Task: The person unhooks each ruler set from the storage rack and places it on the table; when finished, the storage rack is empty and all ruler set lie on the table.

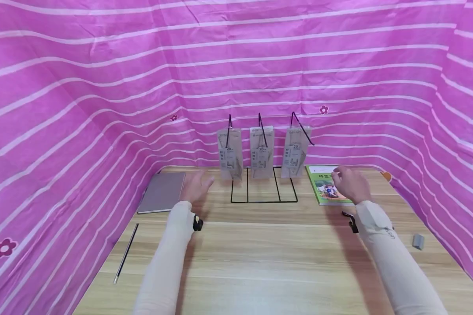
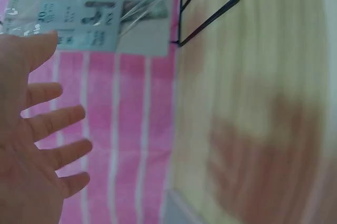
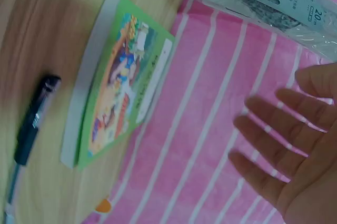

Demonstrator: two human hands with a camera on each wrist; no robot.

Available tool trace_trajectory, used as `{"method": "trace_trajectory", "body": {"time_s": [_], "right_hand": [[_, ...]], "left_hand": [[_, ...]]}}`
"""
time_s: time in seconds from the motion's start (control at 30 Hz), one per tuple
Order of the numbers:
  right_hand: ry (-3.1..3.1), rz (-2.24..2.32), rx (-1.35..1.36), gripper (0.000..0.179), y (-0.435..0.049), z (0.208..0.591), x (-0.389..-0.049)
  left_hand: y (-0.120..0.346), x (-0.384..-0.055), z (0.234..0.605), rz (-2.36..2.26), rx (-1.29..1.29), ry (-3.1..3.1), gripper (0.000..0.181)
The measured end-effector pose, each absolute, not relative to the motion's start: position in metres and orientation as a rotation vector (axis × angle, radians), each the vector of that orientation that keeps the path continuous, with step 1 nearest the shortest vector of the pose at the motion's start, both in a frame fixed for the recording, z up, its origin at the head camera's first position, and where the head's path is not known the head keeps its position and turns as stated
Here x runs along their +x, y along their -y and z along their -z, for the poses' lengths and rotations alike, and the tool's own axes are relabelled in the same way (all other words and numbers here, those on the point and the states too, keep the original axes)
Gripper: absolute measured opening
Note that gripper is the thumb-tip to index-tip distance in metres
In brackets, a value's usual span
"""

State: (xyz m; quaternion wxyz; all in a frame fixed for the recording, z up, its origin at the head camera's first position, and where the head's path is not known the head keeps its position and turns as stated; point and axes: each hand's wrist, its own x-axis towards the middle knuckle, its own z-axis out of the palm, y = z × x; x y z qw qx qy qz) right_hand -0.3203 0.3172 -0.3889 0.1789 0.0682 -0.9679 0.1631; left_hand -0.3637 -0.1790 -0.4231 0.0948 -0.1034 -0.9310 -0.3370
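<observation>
My left hand (image 1: pixel 196 187) hovers between a grey notebook (image 1: pixel 162 191) and a black wire rack (image 1: pixel 264 202), holding nothing. Its fingers are spread apart in the left wrist view. My right hand (image 1: pixel 352 183) is above the right part of a green illustrated book (image 1: pixel 326 189) and also holds nothing; the right wrist view shows its fingers loosely extended. From the rack's hooks hang three clear plastic packages with printed labels: a left one (image 1: pixel 229 153), a middle one (image 1: pixel 262 153) and a right one (image 1: pixel 295 153).
A slim dark pencil or pen (image 1: pixel 126 253) lies at the table's left. A black-capped pen (image 3: pixel 37 121) is in front of the book, mostly hidden in the head view. A small grey block (image 1: pixel 418 241) sits at the right. Pink striped cloth (image 1: pixel 236 57) surrounds the wooden table (image 1: pixel 268 262).
</observation>
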Motion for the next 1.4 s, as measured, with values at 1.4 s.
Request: {"method": "trace_trajectory", "body": {"time_s": [1.4], "right_hand": [[2.734, -0.802, 0.226, 0.023, -0.282, 0.449, -0.337]], "left_hand": [[0.124, -0.392, 0.526, 1.132, -0.353, 2.800, 0.038]]}}
